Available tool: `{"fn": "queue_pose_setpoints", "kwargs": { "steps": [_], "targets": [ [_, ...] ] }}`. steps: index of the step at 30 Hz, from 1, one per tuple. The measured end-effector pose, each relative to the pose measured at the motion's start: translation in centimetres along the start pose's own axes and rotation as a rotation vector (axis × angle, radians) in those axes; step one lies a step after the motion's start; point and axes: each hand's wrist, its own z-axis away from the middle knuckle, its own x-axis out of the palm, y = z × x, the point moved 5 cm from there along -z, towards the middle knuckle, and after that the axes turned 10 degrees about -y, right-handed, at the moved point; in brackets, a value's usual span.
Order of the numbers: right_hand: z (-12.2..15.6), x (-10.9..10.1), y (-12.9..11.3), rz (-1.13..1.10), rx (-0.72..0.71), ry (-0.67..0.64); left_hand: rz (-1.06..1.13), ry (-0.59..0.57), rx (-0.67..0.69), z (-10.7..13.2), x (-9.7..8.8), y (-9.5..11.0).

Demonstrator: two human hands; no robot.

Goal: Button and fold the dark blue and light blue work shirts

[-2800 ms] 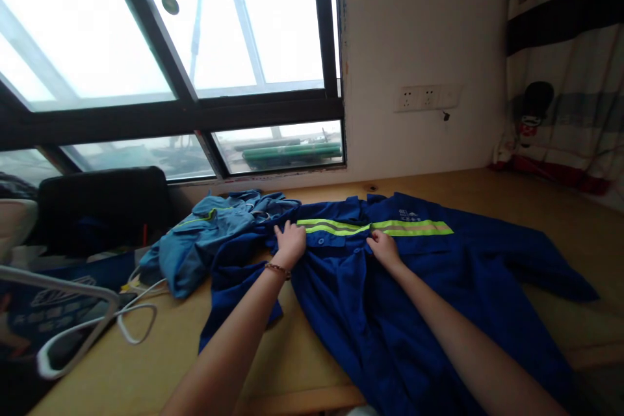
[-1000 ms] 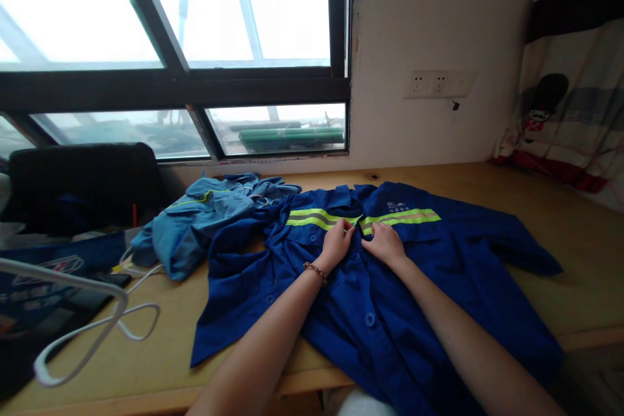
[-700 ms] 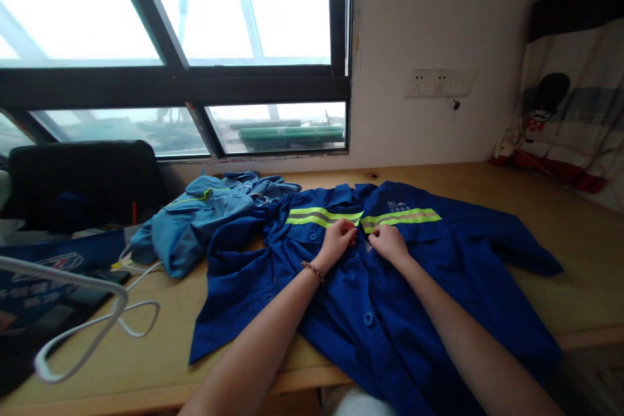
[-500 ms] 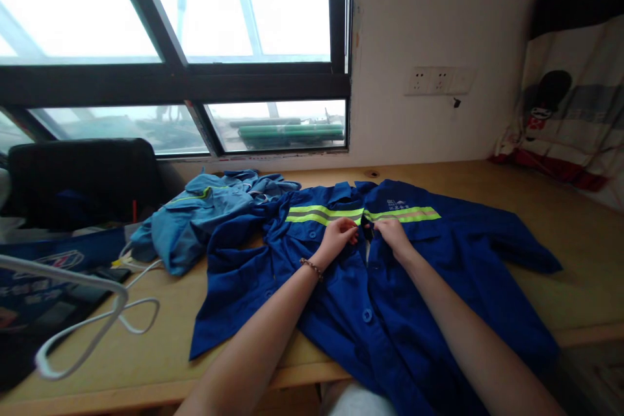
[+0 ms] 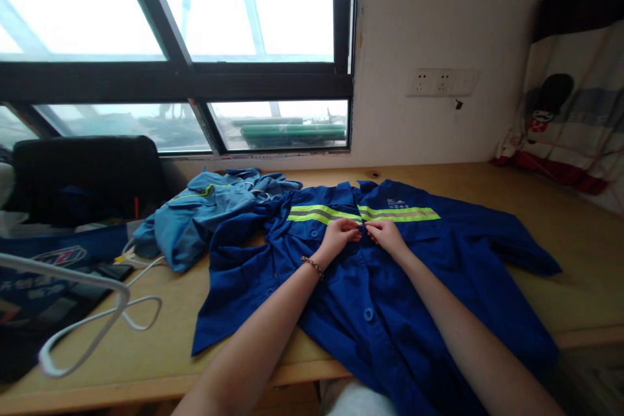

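Note:
A dark blue work shirt (image 5: 453,253) with a yellow-green reflective stripe (image 5: 400,212) lies spread, front up, on the wooden table (image 5: 575,273). My left hand (image 5: 340,234) and my right hand (image 5: 385,234) meet at the shirt's front placket just below the stripe. Both hands have curled fingers pinching the two front edges together. A bead bracelet sits on my left wrist. A blue button (image 5: 368,314) shows lower down the placket.
A crumpled lighter blue garment (image 5: 195,221) lies left of the shirt. A white hanger (image 5: 92,318) rests at the table's left front. A black chair back (image 5: 82,175) and dark items stand far left. Window, wall sockets (image 5: 439,82) and a curtain (image 5: 570,97) are behind.
My hands came together from apart on the chest to the middle placket. The two front edges now lie closed under the stripe, where a gap showed half a second ago.

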Motion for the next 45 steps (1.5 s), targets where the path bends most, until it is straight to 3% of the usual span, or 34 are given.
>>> {"fn": "queue_pose_setpoints", "kwargs": {
  "steps": [4,8,13,19,23,29,37,45],
  "targets": [
    [1.0,-0.6,-2.6,0.337,-0.312,0.147,0.079,0.013,-0.018,0.2,0.1,0.2],
    [1.3,-0.9,-3.5,0.374,-0.382,0.178,0.134,0.001,-0.020,0.2,0.1,0.2],
    [1.1,-1.0,-3.2,0.353,-0.368,0.147,0.129,-0.041,-0.030,0.2,0.3,0.0],
    [0.9,-0.6,-2.0,0.273,-0.232,0.116,-0.065,-0.069,0.052,0.1,0.5,0.2],
    [0.9,0.2,-1.5,0.254,-0.184,0.096,-0.196,-0.008,0.113,-0.1,0.3,0.2],
    [1.3,1.2,-1.9,0.300,-0.183,0.014,-0.205,0.118,0.062,-0.3,-0.4,-0.4],
    [2.0,0.5,-3.5,0.475,-0.255,0.137,-0.149,0.167,0.056,-0.1,-0.6,-0.5],
    [1.5,0.3,-2.8,0.384,-0.224,0.140,-0.275,0.197,0.111,-0.3,-0.8,-0.5]
  ]
}}
